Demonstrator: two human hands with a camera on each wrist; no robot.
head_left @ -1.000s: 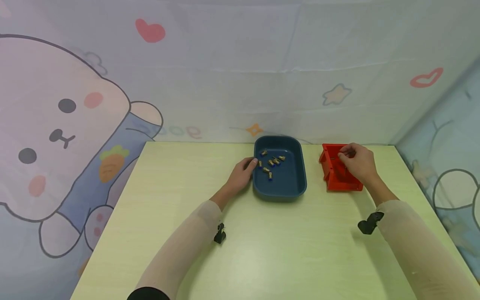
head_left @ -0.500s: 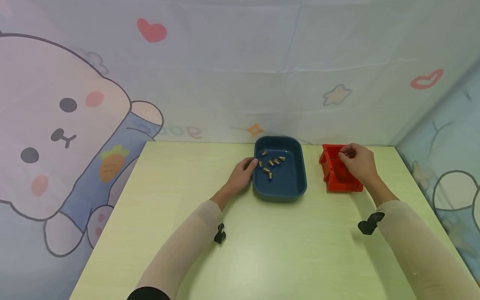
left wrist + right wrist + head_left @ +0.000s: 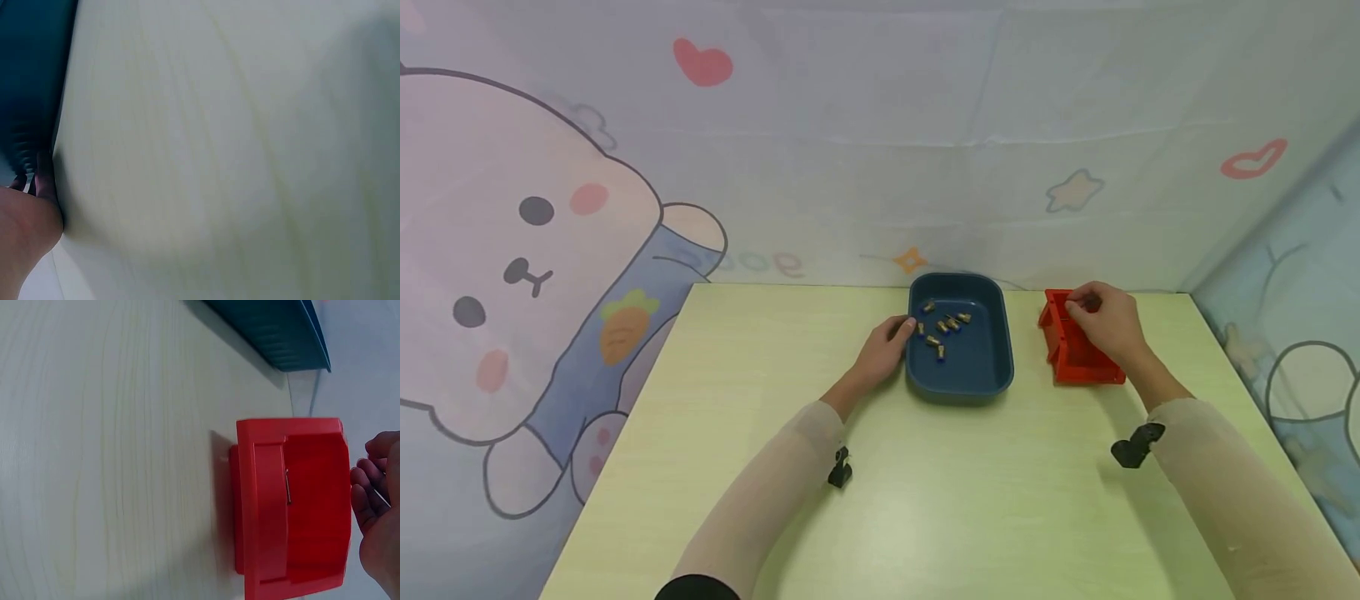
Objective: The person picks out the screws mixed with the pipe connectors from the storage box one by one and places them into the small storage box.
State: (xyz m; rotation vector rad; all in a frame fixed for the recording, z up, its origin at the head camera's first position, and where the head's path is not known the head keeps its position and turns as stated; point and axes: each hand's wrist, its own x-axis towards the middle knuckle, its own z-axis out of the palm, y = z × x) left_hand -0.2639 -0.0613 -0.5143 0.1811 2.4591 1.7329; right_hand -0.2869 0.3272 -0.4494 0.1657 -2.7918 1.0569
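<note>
My left hand grips the left rim of a dark blue plastic tray, thumb over the edge, fingers against its outer wall. Several small brass fittings with blue ends lie inside, mostly toward the tray's left. In the left wrist view, the fingers touch the ribbed side of the tray. Over the far right part of a red plastic bin hovers my right hand, loosely curled. The right wrist view shows nothing between its fingers. A thin metal pin shows inside the bin.
The bin stands right of the tray, a gap between them, on a pale wood-grain table. A printed cloth rises behind the table's back edge. Black wrist mounts sit on the sleeves.
My right hand has moved slightly left and away from me over the red bin, uncovering more of its inside. The left hand and the tray have stayed put.
</note>
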